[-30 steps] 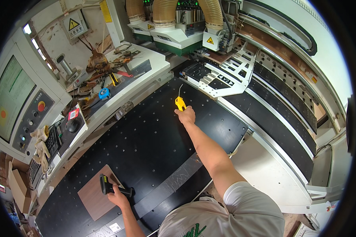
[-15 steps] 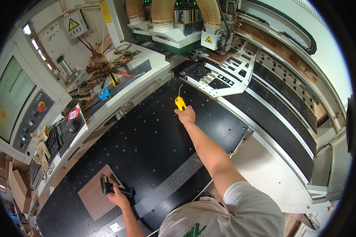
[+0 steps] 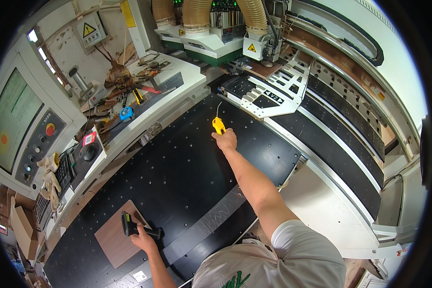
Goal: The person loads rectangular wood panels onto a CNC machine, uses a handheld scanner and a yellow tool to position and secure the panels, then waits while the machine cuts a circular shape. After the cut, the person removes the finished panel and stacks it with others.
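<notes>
My right hand (image 3: 225, 138) is stretched far forward, wrapped round the handle of a yellow air blow gun (image 3: 218, 125). The gun's thin, bent metal nozzle points away from me, over the black table (image 3: 177, 177) dotted with small holes. Lower left, my left hand (image 3: 142, 238) grips a black handheld barcode scanner (image 3: 127, 224). The scanner is above a brown wood-grain panel (image 3: 111, 241) that lies flat on the table. Part of the panel is hidden behind the scanner and hand.
A white machine head (image 3: 201, 45) with ribbed hoses stands at the far end, beside a white slotted plate (image 3: 278, 98). On the left are a control screen (image 3: 14, 120), gloves (image 3: 49, 177), a blue tape measure (image 3: 126, 114) and a cluttered bench (image 3: 187, 72). Rails curve along the right.
</notes>
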A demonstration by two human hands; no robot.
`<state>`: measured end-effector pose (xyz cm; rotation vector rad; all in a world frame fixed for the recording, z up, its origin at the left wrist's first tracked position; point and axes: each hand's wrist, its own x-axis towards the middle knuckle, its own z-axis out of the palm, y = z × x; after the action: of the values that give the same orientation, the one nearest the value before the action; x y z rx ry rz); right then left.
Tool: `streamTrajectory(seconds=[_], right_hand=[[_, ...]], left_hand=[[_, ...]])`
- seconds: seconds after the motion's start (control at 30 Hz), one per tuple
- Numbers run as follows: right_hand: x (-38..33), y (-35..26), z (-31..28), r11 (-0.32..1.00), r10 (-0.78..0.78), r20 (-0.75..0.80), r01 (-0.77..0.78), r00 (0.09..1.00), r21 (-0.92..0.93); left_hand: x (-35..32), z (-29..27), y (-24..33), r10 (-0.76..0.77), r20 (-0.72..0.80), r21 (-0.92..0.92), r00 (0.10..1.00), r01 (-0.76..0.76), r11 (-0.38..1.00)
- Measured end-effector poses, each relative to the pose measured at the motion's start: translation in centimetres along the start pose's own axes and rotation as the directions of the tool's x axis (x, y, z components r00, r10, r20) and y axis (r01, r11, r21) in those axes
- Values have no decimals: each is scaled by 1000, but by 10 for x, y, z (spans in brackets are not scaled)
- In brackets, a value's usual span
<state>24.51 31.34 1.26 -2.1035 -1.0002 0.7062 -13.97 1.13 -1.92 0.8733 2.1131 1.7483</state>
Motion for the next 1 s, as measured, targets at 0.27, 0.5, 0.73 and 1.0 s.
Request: streamTrajectory(seconds=[0.27,0.5,0.73,1.0], right_hand=[[1,1,0,1000,-3,7,3,1000,-2],[1,1,0,1000,-3,8,3,1000,-5],[2,1,1,1000,5,15,-5,1000,-16],[2,1,1,1000,2,17,-2,1000,-6]], left_hand=[[-2,-1,8,-52,24,4,998,52,999],[-1,-2,6,-70,35,6,997,70,998],[1,-1,-1,-51,23,-16,998,52,999],[-1,1,1,-2,1,-25,1000,2,1000]])
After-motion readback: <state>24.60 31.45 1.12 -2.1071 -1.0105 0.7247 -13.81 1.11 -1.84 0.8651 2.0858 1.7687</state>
